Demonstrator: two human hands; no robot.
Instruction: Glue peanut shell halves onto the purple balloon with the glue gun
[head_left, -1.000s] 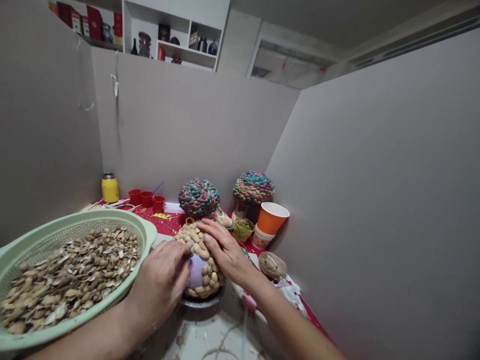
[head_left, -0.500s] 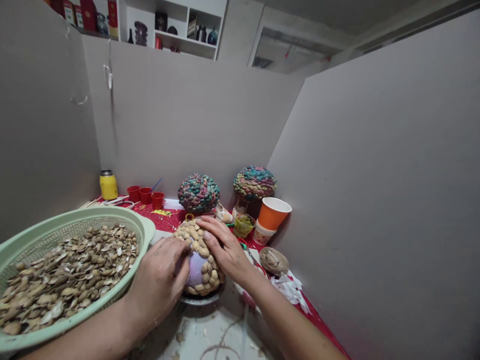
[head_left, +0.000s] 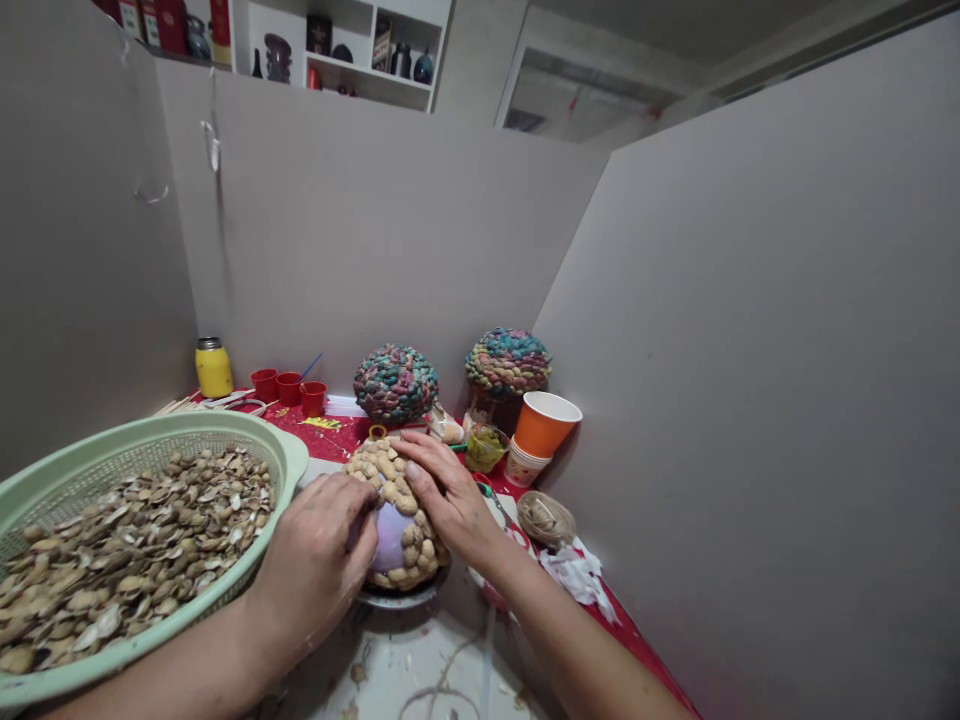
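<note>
A rounded purple form covered in peanut shells (head_left: 397, 525) stands on a metal dish (head_left: 397, 598) in front of me. My left hand (head_left: 319, 560) presses against its left side, fingers curled together at a bare purple patch; what they pinch is hidden. My right hand (head_left: 442, 490) lies flat over the top right of the shell-covered form, fingers stretched out. A pale green basket (head_left: 289, 460) full of peanut shell halves sits at the left, close to my left forearm.
Two domes of coloured shells (head_left: 396, 382) (head_left: 508, 360) stand behind. An orange paper cup (head_left: 546, 425) on stacked cups, a twine ball (head_left: 546, 518), three red cups (head_left: 289, 385) and a yellow jar (head_left: 214, 368) sit on the red cloth. Grey partition walls enclose the desk.
Both hands stay on the shell-covered form with hardly any shift. The view has tilted slightly, so everything sits a little lower and leftward in the picture.
</note>
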